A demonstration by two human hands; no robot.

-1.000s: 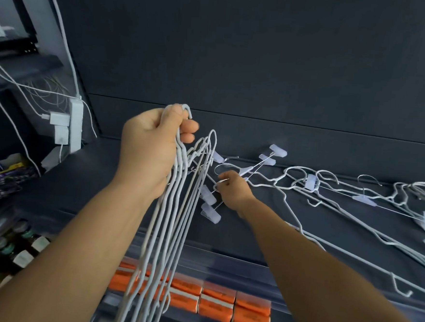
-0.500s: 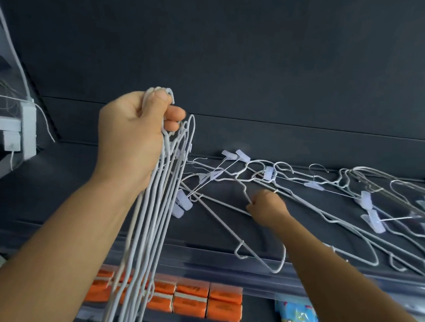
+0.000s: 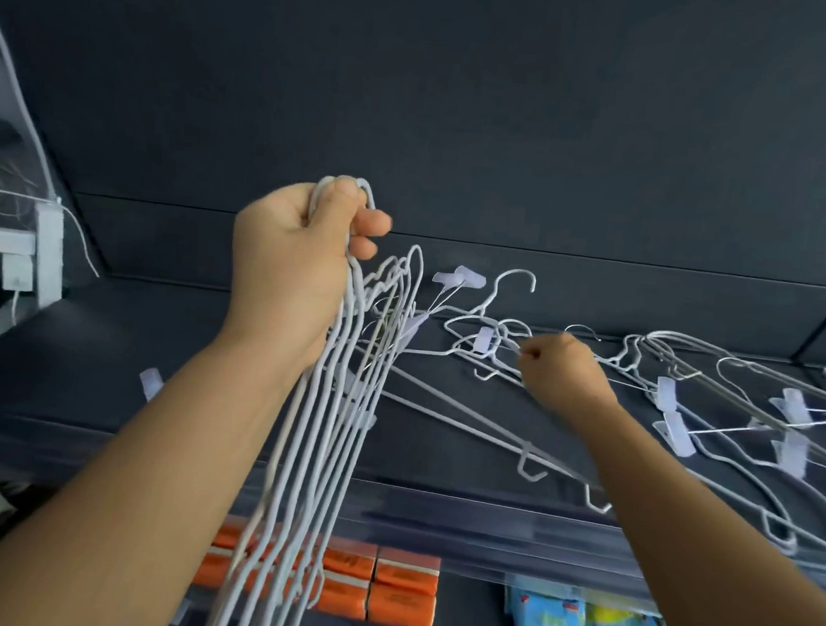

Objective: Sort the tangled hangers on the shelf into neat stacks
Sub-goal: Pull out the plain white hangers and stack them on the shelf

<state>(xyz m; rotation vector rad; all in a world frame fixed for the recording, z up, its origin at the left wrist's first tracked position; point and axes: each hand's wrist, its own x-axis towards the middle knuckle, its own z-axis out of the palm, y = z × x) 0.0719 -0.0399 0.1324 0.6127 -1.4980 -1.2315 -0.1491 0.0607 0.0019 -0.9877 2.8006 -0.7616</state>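
The left hand (image 3: pixel 292 275) is gripping a bundle of white wire hangers (image 3: pixel 313 452) by their hooks while the right hand (image 3: pixel 561 369) is pinching a tangled hanger (image 3: pixel 487 313) on the dark shelf (image 3: pixel 106 340).

Right hand (image 3: pixel 563 372) now off the hanger bar, pinching tangled hangers (image 3: pixel 492 340).

The dark shelf (image 3: pixel 104 364) carried a tangle of white wire hangers (image 3: pixel 719 383) spread from its middle to the right edge, several fitted with pale plastic clips (image 3: pixel 665 393). 1 loose clip (image 3: pixel 150 383) lay apart on the left, near the front.
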